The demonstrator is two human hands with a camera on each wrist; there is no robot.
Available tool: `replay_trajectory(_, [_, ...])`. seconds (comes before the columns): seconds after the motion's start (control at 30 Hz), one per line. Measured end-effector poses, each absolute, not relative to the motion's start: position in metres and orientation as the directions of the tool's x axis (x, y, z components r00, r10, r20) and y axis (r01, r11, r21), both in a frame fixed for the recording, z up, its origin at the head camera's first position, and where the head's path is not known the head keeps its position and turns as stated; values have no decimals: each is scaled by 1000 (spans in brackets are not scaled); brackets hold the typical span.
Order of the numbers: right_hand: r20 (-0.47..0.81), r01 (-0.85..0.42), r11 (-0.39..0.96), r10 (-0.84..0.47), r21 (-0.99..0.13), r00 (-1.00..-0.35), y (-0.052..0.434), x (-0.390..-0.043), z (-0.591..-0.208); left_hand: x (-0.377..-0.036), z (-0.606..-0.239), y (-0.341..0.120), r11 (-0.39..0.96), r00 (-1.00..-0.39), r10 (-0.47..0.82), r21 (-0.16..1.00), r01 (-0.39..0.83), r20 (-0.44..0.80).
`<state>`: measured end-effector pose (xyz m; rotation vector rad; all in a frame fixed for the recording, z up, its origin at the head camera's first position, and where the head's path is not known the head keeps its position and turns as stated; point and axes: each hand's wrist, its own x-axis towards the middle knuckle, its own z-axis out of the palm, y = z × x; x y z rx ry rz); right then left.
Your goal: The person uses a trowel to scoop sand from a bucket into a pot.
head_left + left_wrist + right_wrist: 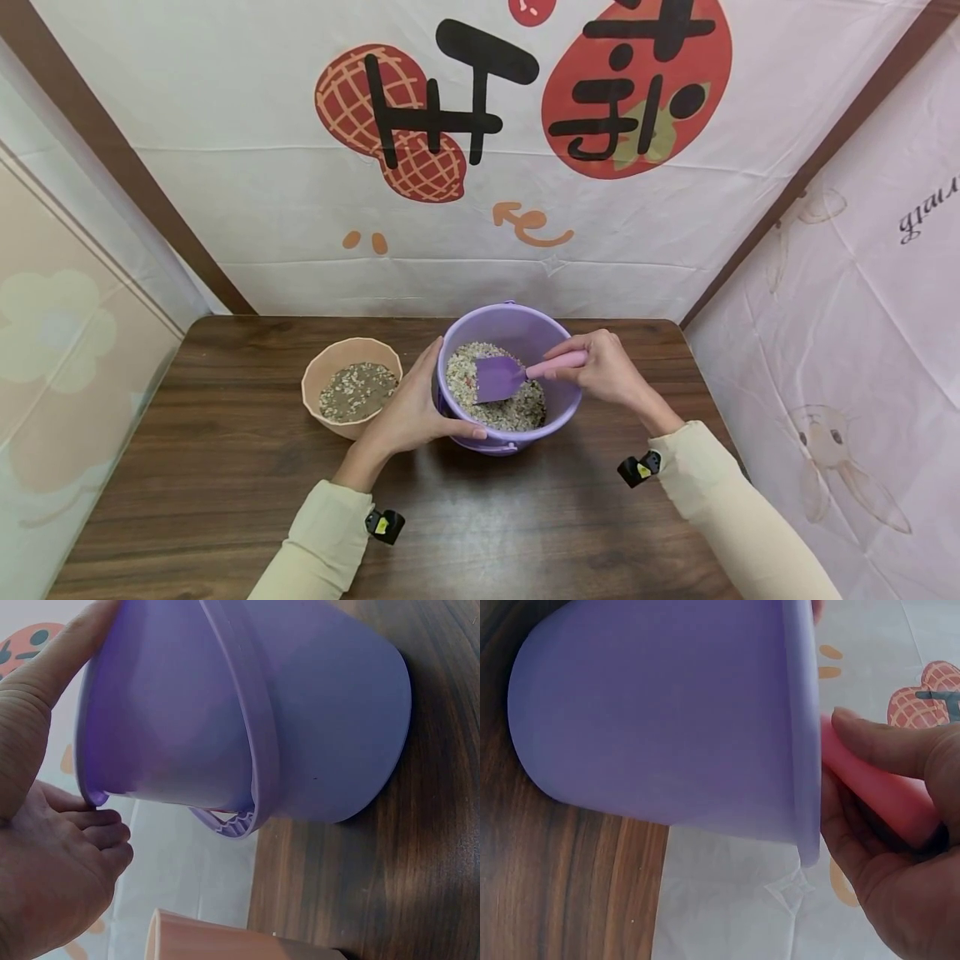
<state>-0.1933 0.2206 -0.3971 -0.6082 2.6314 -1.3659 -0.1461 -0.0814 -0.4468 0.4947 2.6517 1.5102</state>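
A purple bucket (525, 329) holds a bed of pale mixed grains (462, 367). My left hand (411, 414) grips the bucket's left side at the rim, the thumb lying along the near edge. In my right hand (609, 368) is the pink handle (881, 791) of a small toy shovel, held between thumb and fingers over the bucket's right rim. The shovel's purple blade (497, 380) lies low inside the bucket, against the grains. The left wrist view shows the bucket's handle (259, 727) hanging down along its outer side.
A peach bowl (312, 390) with grains in greyish, murky contents stands left of the bucket, close behind my left hand. Both stand toward the far edge of the brown wooden table (225, 467). A printed white cloth (300, 208) hangs behind it.
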Motion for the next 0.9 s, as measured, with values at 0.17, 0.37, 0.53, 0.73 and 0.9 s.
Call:
replay_trajectory(0.17, [92,-300,533,-381,-791,-920,218,-193,-398,-146,-447,-81,467,-948,297,848,251,117])
replay_trajectory(0.37, [102,-304,541,-370,-784,-923,215,-194,-400,-147,-448,-81,464,-947,297,849,255,122])
replay_trajectory(0.53, [107,-299,526,-365,-796,-925,211,-195,-400,-147,-448,-81,455,-945,299,850,265,134])
replay_trajectory(0.73, [96,-284,511,-362,-811,-927,209,-194,-402,-146,-447,-81,450,-942,300,849,278,150])
replay_trajectory(0.9, [58,-237,500,-347,-833,-936,211,-193,-404,-146,-448,-81,453,-945,296,850,270,142])
